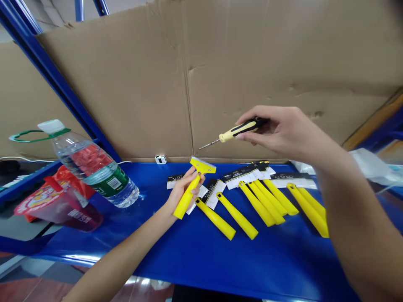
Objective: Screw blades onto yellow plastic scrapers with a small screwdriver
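Scraper (192, 187), yellow plastic, is held in the left hand (181, 192) just above the blue table (195, 260), near its middle. Fingers are wrapped and clamped around the handle, thumb along the side; blade head points up and away, toward the cardboard backing (189, 84). This grip leaves the head end bare and facing the tool, apparently so the head can be worked on.

Right hand (283, 132) is raised above the row, fingers closed together on the black-and-yellow handle of a small screwdriver (236, 132). Thin metal shaft points left and slightly down, tip in the air above and just to the right of the scraper's head, not touching it. The handle is pinched near its rear end, which suits fine turning rather than force.

Other yellow scrapers (252, 209) lie flat on the table to the right of the held one, handles fanned toward the person, heads still in white and black card sleeves (239, 175). Lying side by side keeps each within reach of either hand.

Off to the left: a clear water bottle (94, 167) tilted over a red packet (56, 201), well apart from the work. A small white object (160, 159) sits at the foot of the cardboard; cannot tell what it is.
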`<state>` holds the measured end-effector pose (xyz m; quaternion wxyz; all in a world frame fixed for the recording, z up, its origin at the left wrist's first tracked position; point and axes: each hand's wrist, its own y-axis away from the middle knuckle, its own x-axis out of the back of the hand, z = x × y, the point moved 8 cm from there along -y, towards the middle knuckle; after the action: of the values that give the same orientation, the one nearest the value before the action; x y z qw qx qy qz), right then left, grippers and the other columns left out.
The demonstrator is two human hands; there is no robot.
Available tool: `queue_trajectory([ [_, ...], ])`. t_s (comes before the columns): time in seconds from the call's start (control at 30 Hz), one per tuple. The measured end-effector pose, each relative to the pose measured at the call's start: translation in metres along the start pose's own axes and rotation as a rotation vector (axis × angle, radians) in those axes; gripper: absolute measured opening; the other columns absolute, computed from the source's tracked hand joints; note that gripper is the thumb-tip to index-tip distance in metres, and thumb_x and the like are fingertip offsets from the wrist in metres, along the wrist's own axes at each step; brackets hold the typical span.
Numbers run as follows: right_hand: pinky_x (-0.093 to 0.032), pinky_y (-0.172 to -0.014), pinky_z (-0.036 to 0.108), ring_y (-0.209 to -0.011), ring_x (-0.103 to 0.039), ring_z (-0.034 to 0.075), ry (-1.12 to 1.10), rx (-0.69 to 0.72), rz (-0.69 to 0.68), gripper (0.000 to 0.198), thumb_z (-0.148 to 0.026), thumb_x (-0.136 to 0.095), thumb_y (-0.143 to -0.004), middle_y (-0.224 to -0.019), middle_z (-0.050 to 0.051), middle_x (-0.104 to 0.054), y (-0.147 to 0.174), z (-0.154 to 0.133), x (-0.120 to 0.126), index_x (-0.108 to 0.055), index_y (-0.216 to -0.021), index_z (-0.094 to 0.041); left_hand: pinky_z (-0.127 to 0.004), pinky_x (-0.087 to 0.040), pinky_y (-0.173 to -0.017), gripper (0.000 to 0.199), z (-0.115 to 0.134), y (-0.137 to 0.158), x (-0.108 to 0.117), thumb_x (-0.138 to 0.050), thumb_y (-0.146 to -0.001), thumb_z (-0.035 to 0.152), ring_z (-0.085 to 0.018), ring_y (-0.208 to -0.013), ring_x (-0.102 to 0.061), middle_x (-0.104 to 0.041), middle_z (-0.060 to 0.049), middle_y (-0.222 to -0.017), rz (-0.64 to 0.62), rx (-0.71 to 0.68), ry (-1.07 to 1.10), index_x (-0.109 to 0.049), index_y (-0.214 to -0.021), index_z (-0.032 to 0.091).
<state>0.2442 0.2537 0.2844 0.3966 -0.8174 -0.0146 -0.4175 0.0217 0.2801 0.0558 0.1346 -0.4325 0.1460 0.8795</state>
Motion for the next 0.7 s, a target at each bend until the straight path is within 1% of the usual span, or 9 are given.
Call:
queue_trajectory([
  [0.07, -0.054, -0.073, 0.038, -0.086, -0.070, 0.023, -0.040, 0.023, 0.043, 0.038, -0.058, -0.078, -0.094, -0.107, 0.005, -0.079, 0.003, -0.004, -0.001, -0.075, -0.115, -0.025, -0.007, -0.045, -0.041, 0.052, -0.004, 0.001, 0.001, -0.067, -0.098, 0.006, -0.013, -0.094, -0.077, -0.071, -0.011, -0.124, 0.004, 0.014, -0.019, -0.059, -0.146, 0.025],
  [0.1, -0.055, -0.075, 0.038, -0.089, -0.071, 0.023, -0.044, 0.027, 0.037, 0.038, -0.056, -0.079, -0.095, -0.111, 0.005, -0.078, 0.005, -0.005, -0.003, -0.075, -0.118, -0.026, -0.008, -0.045, -0.041, 0.054, -0.005, 0.001, 0.000, -0.067, -0.098, 0.006, -0.013, -0.094, -0.077, -0.071, -0.010, -0.124, -0.003, 0.020, -0.030, -0.058, -0.147, 0.025],
  [0.17, -0.058, -0.080, 0.039, -0.095, -0.073, 0.025, -0.037, 0.034, -0.031, 0.035, -0.054, -0.074, -0.098, -0.115, 0.005, -0.078, 0.008, -0.006, -0.010, -0.074, -0.121, -0.027, -0.008, -0.044, -0.040, 0.057, -0.008, 0.002, -0.002, -0.066, -0.097, 0.005, -0.013, -0.091, -0.077, -0.072, -0.010, -0.122, -0.017, 0.029, -0.044, -0.058, -0.149, 0.025],
  [0.27, -0.059, -0.085, 0.041, -0.099, -0.074, 0.026, -0.022, 0.065, -0.159, 0.030, -0.051, -0.066, -0.102, -0.116, 0.007, -0.079, 0.009, -0.010, -0.021, -0.076, -0.118, -0.027, -0.008, -0.043, -0.040, 0.056, -0.011, 0.001, 0.000, -0.065, -0.097, 0.004, -0.012, -0.085, -0.075, -0.072, -0.010, -0.114, -0.001, 0.047, -0.054, -0.058, -0.150, 0.023],
  [0.33, -0.059, -0.085, 0.041, -0.099, -0.074, 0.027, -0.011, 0.074, -0.201, 0.030, -0.050, -0.065, -0.102, -0.115, 0.007, -0.079, 0.008, -0.012, -0.026, -0.077, -0.116, -0.027, -0.008, -0.043, -0.040, 0.054, -0.013, 0.001, 0.003, -0.065, -0.098, 0.005, -0.012, -0.082, -0.074, -0.071, -0.009, -0.108, 0.008, 0.056, -0.060, -0.059, -0.148, 0.021],
  [0.4, -0.059, -0.085, 0.042, -0.099, -0.074, 0.027, -0.004, 0.071, -0.218, 0.030, -0.051, -0.065, -0.101, -0.114, 0.007, -0.080, 0.007, -0.013, -0.029, -0.077, -0.116, -0.027, -0.008, -0.044, -0.041, 0.051, -0.013, 0.000, 0.004, -0.067, -0.098, 0.006, -0.011, -0.080, -0.074, -0.071, -0.009, -0.108, 0.006, 0.060, -0.061, -0.060, -0.146, 0.021],
  [0.53, -0.059, -0.087, 0.043, -0.101, -0.075, 0.029, -0.004, 0.064, -0.230, 0.032, -0.052, -0.067, -0.100, -0.114, 0.008, -0.081, 0.006, -0.011, -0.035, -0.079, -0.116, -0.028, -0.008, -0.044, -0.041, 0.049, -0.013, 0.000, 0.004, -0.065, -0.099, 0.004, -0.012, -0.084, -0.075, -0.071, -0.010, -0.115, 0.025, 0.055, -0.036, -0.061, -0.144, 0.022],
  [0.7, -0.059, -0.087, 0.043, -0.103, -0.075, 0.029, -0.017, 0.072, -0.247, 0.031, -0.053, -0.066, -0.101, -0.114, 0.007, -0.081, 0.006, -0.009, -0.041, -0.079, -0.116, -0.029, -0.008, -0.044, -0.041, 0.048, -0.013, 0.002, -0.002, -0.062, -0.100, 0.005, -0.012, -0.087, -0.075, -0.071, -0.010, -0.113, 0.006, 0.053, -0.027, -0.062, -0.145, 0.021],
])
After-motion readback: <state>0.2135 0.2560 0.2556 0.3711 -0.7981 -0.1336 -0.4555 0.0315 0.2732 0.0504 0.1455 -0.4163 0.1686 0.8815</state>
